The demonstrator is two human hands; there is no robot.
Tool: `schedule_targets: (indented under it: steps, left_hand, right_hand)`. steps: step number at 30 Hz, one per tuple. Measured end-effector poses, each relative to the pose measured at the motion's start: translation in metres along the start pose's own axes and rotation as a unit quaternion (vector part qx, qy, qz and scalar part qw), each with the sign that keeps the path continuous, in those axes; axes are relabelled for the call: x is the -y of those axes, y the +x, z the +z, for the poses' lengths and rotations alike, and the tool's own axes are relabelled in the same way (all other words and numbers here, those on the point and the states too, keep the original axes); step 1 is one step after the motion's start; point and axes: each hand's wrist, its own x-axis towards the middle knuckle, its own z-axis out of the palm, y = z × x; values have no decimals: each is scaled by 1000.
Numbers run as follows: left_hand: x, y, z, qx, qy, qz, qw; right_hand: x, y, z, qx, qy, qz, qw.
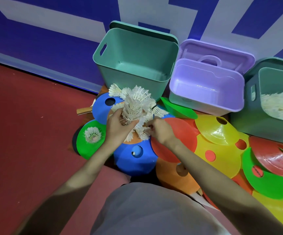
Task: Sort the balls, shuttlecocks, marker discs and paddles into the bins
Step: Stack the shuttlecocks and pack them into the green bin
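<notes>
Red court floor against blue wall; left hand (pixel 118 128) and right hand (pixel 159 128) both pinch white feathered shuttlecock bunch (pixel 135 107), right hand nearer grey-green bin holding shuttlecocks (pixel 256 116), far right of bunch.

Dark red floor (pixel 27 133) spreads to the left of the left hand (pixel 118 128) and runs nearer, past the wrist, to the near edge; beyond both hands rises a blue wall (pixel 52 39) with broad pale shapes across it; a pale band (pixel 35 68) runs along the wall's foot, slanting down toward the hands, where wall meets floor; a teal lid (pixel 144 31) stands against the wall straight beyond the hands; a purple lid (pixel 222 53) with a looped handle leans there too, beyond the right hand (pixel 159 131) and off to its right; nearer than both hands lies rounded grey cloth (pixel 145 209).
</notes>
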Motion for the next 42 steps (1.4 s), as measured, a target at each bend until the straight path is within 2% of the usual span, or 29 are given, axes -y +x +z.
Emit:
schedule_targets:
  steps: [5, 9, 15, 20, 25, 28, 30, 38, 42]
  left_hand:
    - [-6, -1, 7, 3, 10, 9, 1000]
    - [-11, 1, 10, 24, 11, 8, 1000]
    - [-30, 1, 28, 54, 16, 23, 998]
    - [-58, -3, 74, 106, 25, 36, 993]
    - [-78, -9, 137, 144, 59, 65, 986]
    - [-99, -19, 179, 181, 73, 81, 977]
    - [-112, -27, 206, 203, 79, 96, 971]
    - [-161, -45, 298, 259, 133, 184, 939]
    - [-190, -41, 332, 265, 162, 226, 924]
  right_hand:
    - [1, 6, 1, -11, -3, -8, 1000]
    - [-5, 2, -11, -60, 98, 8, 993]
    - [-42, -33, -56, -173, 223, 94, 955]
    - [-101, -80, -103, -307, 299, 156, 890]
    - [-137, -130, -164, -442, 435, 133, 773]
    - [-163, -153, -193, -451, 502, 120, 728]
    - [-180, -165, -206, -433, 521, 121, 725]
    - [-260, -191, -225, -368, 431, 155, 809]
    - [-297, -194, -234, -397, 395, 194, 805]
